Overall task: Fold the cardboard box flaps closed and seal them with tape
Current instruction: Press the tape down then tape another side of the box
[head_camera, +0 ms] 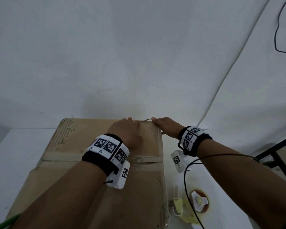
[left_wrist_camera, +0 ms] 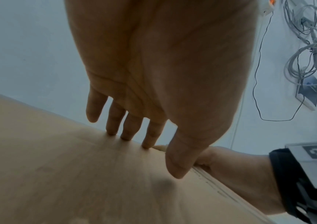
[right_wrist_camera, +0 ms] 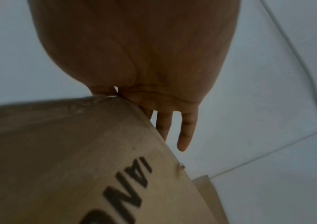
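Observation:
A brown cardboard box [head_camera: 144,187] stands on the white table [head_camera: 15,154] with its flaps folded shut and a strip of tape [head_camera: 61,157] along the middle seam. My left hand [head_camera: 127,129] lies flat on the far flap; its straight fingertips [left_wrist_camera: 127,136] touch the top near the far edge. At the far right corner is my right hand [head_camera: 165,128], thumb on the top edge. Its straight fingers [right_wrist_camera: 186,133] reach down the box's far side [right_wrist_camera: 58,151]. A thin sliver of tape [head_camera: 145,120] shows on the far edge between the hands.
A yellow-green tape dispenser [head_camera: 195,205] lies on the table right of the box, near me. A black cable [head_camera: 186,187] from my right wrist hangs over it. A black metal frame [head_camera: 277,156] stands at the right. The white wall rises just behind the box.

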